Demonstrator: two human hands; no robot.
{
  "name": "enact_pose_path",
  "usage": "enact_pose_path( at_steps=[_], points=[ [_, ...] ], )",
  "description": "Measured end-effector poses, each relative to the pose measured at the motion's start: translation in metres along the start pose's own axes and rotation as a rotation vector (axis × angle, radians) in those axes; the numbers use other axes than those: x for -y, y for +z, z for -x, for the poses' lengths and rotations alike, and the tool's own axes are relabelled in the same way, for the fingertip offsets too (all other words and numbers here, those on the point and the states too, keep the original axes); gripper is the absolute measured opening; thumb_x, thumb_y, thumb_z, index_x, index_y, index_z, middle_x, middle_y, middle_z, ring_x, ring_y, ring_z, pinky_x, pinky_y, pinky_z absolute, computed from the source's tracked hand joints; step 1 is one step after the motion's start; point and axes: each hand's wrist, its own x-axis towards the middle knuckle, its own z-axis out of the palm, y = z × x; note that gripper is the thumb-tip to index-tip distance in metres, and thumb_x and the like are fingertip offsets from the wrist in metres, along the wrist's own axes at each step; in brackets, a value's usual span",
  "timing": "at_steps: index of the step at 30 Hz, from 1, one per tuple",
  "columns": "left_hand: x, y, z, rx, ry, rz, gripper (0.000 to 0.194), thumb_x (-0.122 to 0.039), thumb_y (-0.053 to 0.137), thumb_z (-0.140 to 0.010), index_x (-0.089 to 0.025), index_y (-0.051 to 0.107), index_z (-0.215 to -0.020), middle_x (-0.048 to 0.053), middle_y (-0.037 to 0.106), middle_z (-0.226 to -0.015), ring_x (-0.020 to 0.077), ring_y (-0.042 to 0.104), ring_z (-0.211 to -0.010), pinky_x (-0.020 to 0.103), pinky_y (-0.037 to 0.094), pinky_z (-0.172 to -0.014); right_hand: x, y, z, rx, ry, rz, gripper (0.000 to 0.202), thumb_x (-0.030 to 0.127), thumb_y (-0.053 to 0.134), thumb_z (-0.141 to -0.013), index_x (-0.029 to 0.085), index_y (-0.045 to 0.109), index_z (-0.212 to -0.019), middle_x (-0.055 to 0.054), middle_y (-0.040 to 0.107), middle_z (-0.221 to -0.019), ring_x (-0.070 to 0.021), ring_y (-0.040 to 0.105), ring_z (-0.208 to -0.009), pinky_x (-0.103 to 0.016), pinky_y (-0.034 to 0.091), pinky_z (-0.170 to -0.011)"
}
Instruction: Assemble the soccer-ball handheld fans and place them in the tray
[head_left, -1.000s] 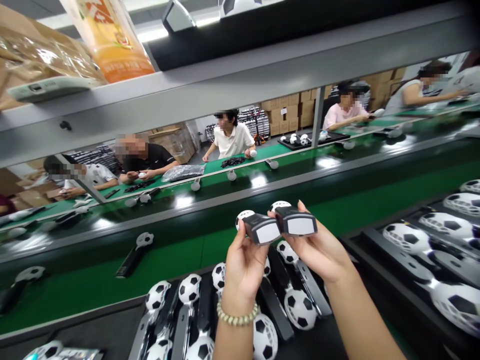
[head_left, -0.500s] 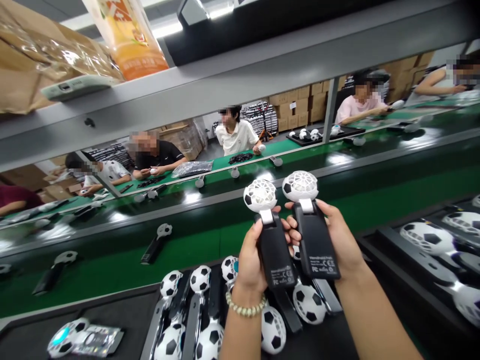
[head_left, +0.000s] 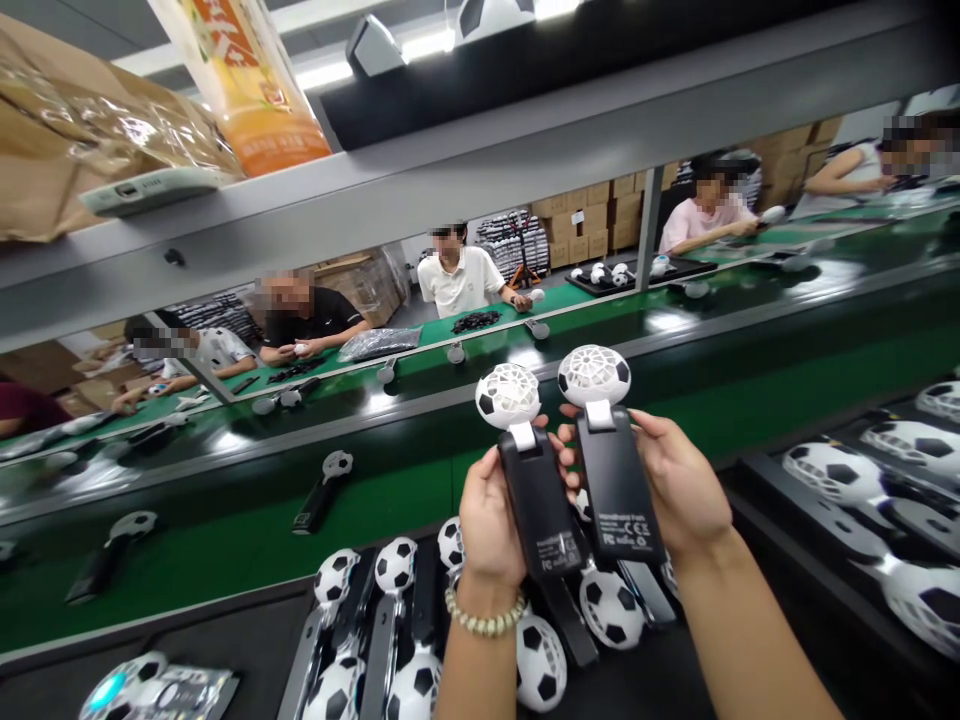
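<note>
Each of my hands is closed round a handheld fan with a black body and a white, football-patterned head. My left hand (head_left: pixel 491 520), with a beaded bracelet at its wrist, grips the left fan (head_left: pixel 541 505). The right fan (head_left: pixel 619 490) sits in my right hand (head_left: pixel 686 485). Both fans are held upright side by side, their printed backs facing me and their grilled heads at the top. Below them, more football fans (head_left: pixel 396 565) lie in rows on a black tray (head_left: pixel 255 640). My fingers partly disappear behind the fan bodies.
A green conveyor belt (head_left: pixel 405 490) runs across ahead, with spaced-out fans (head_left: pixel 324 495) on it. Beyond, several people sit along the far bench. A grey shelf beam (head_left: pixel 420 170) crosses above, bearing an orange drink bottle (head_left: pixel 255 100). Another tray of fans (head_left: pixel 840 475) stands at right.
Both fans have shifted slightly left in view, still in my hands. The left one has tilted a little. The camera view has moved slightly, and fans on the near belt appear a little farther right.
</note>
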Motion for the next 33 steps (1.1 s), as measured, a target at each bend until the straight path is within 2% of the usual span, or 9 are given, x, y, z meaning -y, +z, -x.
enact_pose_path(
  at_steps=[4,9,11,14,17,21,25,28,33],
  points=[
    [0.0,-0.006,0.0,-0.056,0.052,0.036,0.034,-0.034,0.049,-0.09,-0.013,0.061,-0.112,0.011,0.06,-0.109,0.019,0.06,-0.09,0.035,0.051,-0.081,0.004,-0.01,-0.004,-0.002,0.015,-0.089,0.047,0.044,0.036,-0.091,0.011,0.06,-0.115,-0.012,0.063,-0.111,-0.0207,0.063,-0.098,-0.034,0.055,-0.085],
    [0.013,-0.011,-0.004,-0.019,0.183,0.125,0.047,-0.043,0.082,-0.059,-0.016,0.06,-0.09,0.0,0.055,-0.079,0.0058,0.052,-0.064,0.01,0.044,-0.049,0.001,-0.023,-0.015,0.15,-0.114,-0.352,0.048,0.054,0.064,-0.076,0.015,0.059,-0.104,0.003,0.058,-0.076,-0.0007,0.055,-0.057,-0.001,0.046,-0.052],
    [0.017,-0.012,-0.009,-0.144,0.122,0.005,0.042,-0.043,0.082,-0.059,-0.016,0.057,-0.08,-0.002,0.052,-0.072,0.0051,0.05,-0.058,0.011,0.043,-0.047,0.0,-0.024,-0.018,0.041,-0.111,-0.316,0.038,0.049,0.069,-0.075,0.017,0.06,-0.092,0.003,0.057,-0.072,-0.0022,0.056,-0.057,-0.004,0.05,-0.054],
    [0.015,-0.016,-0.016,-0.339,0.033,-0.242,0.033,-0.042,0.072,-0.073,-0.012,0.06,-0.08,0.004,0.06,-0.07,0.0119,0.059,-0.059,0.022,0.051,-0.055,0.002,-0.023,-0.018,-0.271,-0.029,-0.042,0.028,0.042,0.06,-0.086,0.015,0.062,-0.086,-0.004,0.064,-0.077,-0.0139,0.065,-0.069,-0.026,0.06,-0.067],
    [0.006,-0.022,-0.019,-0.374,0.033,-0.308,0.022,-0.03,0.067,-0.078,-0.009,0.062,-0.084,0.01,0.067,-0.081,0.0191,0.066,-0.069,0.032,0.055,-0.065,0.008,-0.024,-0.014,-0.335,0.042,0.148,0.028,0.035,0.049,-0.092,0.011,0.065,-0.09,-0.012,0.068,-0.087,-0.0242,0.068,-0.08,-0.038,0.06,-0.069],
    [-0.005,-0.025,-0.015,-0.372,0.077,-0.385,0.016,-0.023,0.065,-0.078,-0.01,0.062,-0.085,0.013,0.069,-0.097,0.0247,0.068,-0.081,0.04,0.056,-0.072,0.014,-0.03,-0.009,-0.266,-0.005,0.27,0.014,0.023,0.059,-0.082,0.012,0.066,-0.088,-0.011,0.069,-0.09,-0.0246,0.067,-0.084,-0.035,0.058,-0.07],
    [-0.005,-0.018,-0.01,-0.371,0.141,-0.461,0.019,-0.023,0.066,-0.079,-0.01,0.063,-0.092,0.013,0.069,-0.1,0.0234,0.068,-0.082,0.037,0.057,-0.071,0.013,-0.027,-0.003,-0.237,-0.029,0.36,0.025,0.026,0.073,-0.073,0.014,0.066,-0.094,-0.008,0.069,-0.089,-0.0218,0.067,-0.084,-0.029,0.057,-0.068],
    [-0.001,-0.011,-0.008,-0.358,0.195,-0.493,0.023,-0.025,0.067,-0.079,-0.011,0.064,-0.096,0.011,0.07,-0.101,0.0219,0.067,-0.084,0.034,0.056,-0.073,0.012,-0.016,0.005,-0.313,-0.124,0.411,0.034,0.03,0.077,-0.069,0.015,0.066,-0.098,-0.007,0.068,-0.088,-0.0192,0.066,-0.082,-0.026,0.056,-0.068],
    [0.002,-0.006,-0.005,-0.327,0.246,-0.529,0.029,-0.027,0.068,-0.077,-0.013,0.063,-0.102,0.01,0.069,-0.107,0.0222,0.067,-0.086,0.033,0.054,-0.073,0.015,0.015,0.018,-0.497,-0.441,0.376,0.038,0.045,0.075,-0.071,0.017,0.065,-0.094,-0.005,0.067,-0.087,-0.0155,0.064,-0.07,-0.023,0.056,-0.057]
  ],
)
